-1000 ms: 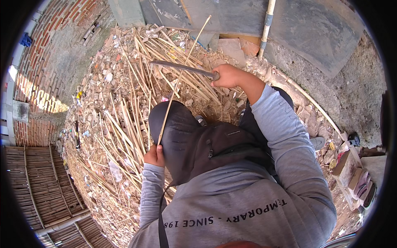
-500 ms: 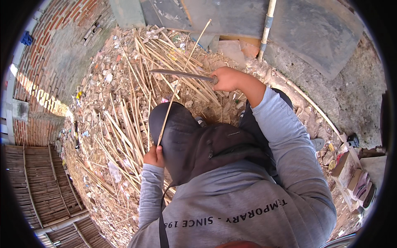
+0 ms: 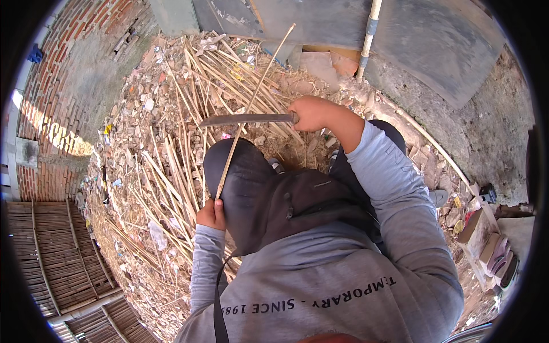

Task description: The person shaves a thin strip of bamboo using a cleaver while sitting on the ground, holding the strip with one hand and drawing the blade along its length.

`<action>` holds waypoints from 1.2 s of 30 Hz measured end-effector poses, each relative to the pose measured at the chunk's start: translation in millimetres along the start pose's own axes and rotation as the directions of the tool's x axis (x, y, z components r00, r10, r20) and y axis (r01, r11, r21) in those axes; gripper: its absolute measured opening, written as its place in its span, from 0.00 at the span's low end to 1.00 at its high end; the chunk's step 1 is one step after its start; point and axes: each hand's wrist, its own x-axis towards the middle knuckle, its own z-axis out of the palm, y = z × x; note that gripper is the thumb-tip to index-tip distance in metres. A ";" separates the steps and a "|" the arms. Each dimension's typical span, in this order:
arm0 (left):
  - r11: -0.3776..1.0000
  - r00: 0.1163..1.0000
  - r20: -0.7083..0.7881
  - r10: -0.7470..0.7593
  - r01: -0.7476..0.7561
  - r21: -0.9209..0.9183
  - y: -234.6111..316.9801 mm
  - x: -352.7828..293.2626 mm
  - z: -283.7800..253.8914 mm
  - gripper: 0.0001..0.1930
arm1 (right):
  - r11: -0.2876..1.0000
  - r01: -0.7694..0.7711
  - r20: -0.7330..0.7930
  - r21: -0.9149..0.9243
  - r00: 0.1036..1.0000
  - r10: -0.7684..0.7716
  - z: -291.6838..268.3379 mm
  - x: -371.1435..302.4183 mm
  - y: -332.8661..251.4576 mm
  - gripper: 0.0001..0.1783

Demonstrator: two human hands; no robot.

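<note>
My left hand is closed around the lower end of a long, thin bamboo strip, beside my left knee. From there the strip slants up and away to the right, past the knee. A machete with a long dark blade is gripped by its handle in my right hand. Its blade points left and crosses the strip just beyond the knee; whether the two touch I cannot tell. Most of the handle is hidden in my fist.
Several loose bamboo strips lie on the rubble-strewn ground to the left, with more in a far pile. A brick wall and a woven bamboo panel bound the left. Grey sheets and a pipe stand ahead.
My right hand has brought the machete slightly nearer to me along the strip, and its blade has swung level, tip lower. My left hand stays nearly still on the strip.
</note>
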 end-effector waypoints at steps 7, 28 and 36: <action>0.997 0.995 0.055 -0.080 0.080 0.001 -3.2 -0.9 -3.0 0.25 | 0.997 0.011 -0.106 0.081 0.994 -0.002 -4.8 7.7 5.0 0.18; 0.997 0.997 0.030 -0.071 0.072 -0.030 -9.4 0.5 1.7 0.27 | 0.994 -0.113 -0.335 0.007 0.936 0.109 -9.7 3.2 -4.8 0.14; 0.999 0.999 0.026 -0.047 0.047 0.023 -8.6 0.9 1.1 0.27 | 0.995 -0.093 -0.249 -0.032 0.965 0.082 -3.9 -3.6 -20.6 0.15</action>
